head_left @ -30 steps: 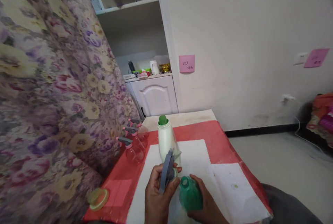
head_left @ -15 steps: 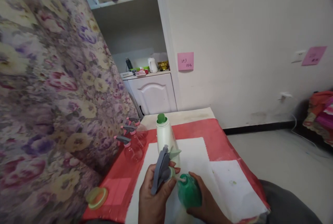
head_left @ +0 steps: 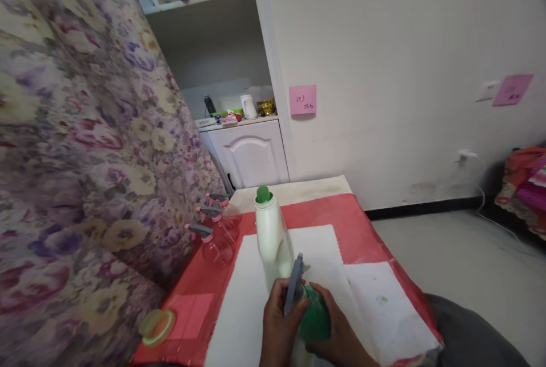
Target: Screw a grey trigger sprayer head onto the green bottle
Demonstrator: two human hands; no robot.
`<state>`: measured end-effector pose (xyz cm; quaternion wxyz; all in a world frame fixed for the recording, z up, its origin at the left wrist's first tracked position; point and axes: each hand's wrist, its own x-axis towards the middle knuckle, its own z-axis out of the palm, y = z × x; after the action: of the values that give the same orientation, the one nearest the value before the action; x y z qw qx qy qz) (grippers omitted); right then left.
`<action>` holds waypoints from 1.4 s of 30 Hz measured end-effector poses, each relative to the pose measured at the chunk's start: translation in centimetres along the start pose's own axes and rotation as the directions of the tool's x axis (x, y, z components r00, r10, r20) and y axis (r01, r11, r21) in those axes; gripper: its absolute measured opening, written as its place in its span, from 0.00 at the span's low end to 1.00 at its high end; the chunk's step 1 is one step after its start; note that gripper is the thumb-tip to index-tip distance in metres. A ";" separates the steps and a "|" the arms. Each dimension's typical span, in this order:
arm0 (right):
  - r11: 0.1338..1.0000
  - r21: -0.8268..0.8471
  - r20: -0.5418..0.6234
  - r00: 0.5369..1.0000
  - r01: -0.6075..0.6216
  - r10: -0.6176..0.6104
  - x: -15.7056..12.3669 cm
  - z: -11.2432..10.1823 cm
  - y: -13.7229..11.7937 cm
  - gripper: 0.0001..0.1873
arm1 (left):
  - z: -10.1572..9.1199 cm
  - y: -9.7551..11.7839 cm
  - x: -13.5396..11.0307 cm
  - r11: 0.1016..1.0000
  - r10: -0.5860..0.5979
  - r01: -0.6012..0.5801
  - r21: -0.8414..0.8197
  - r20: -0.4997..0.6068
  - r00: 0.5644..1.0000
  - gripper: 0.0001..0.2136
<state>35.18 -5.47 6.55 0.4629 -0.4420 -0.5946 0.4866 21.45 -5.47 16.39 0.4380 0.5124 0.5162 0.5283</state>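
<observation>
My left hand (head_left: 281,316) is closed round a grey spray trigger head (head_left: 294,283), which now sits at the neck of a green spray bottle (head_left: 316,316). My right hand (head_left: 336,324) wraps the bottle's right side, holding it tilted toward the left. Whether the head is seated on the neck cannot be made out, as my fingers cover the joint. Just behind my hands stands a tall pale green jug (head_left: 271,236), upright, its mouth uncapped and showing darker green inside.
Several clear spray bottles with pink and grey heads (head_left: 217,244) stand at the table's left edge. A round yellowish lid (head_left: 157,327) lies near the front left. White sheets (head_left: 384,304) cover part of the red tablecloth (head_left: 328,213). A floral curtain (head_left: 85,185) hangs at left.
My left hand has moved right with the spray head. Its thin tube, visible before at the bottle mouth, is now out of sight. My right hand has hardly moved.
</observation>
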 end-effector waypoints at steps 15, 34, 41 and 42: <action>1.000 0.032 0.009 1.000 0.002 -0.002 0.1 0.0 0.2 0.53 | 0.7 0.6 0.1 0.989 0.022 -0.024 0.146 0.010 1.000 0.09; 0.991 -0.092 -0.241 0.964 0.096 -0.116 1.3 -0.3 -9.0 0.14 | 2.0 -1.6 -0.8 0.978 0.184 -0.177 0.108 -0.056 0.981 0.09; 0.976 -0.071 -0.138 0.967 0.207 -0.215 1.7 -0.5 -7.8 0.09 | 1.2 -3.0 -0.9 0.958 0.263 -0.261 0.119 -0.008 0.965 0.14; 0.972 -0.060 -0.121 0.965 0.228 -0.234 1.7 -0.6 -7.6 0.09 | 1.0 -3.2 -0.9 0.957 0.270 -0.269 0.113 0.007 0.963 0.15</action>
<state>34.86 -4.79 14.32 0.5433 -0.4103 -0.6222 0.3864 22.28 -6.04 13.12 0.3302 0.5996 0.4724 0.5553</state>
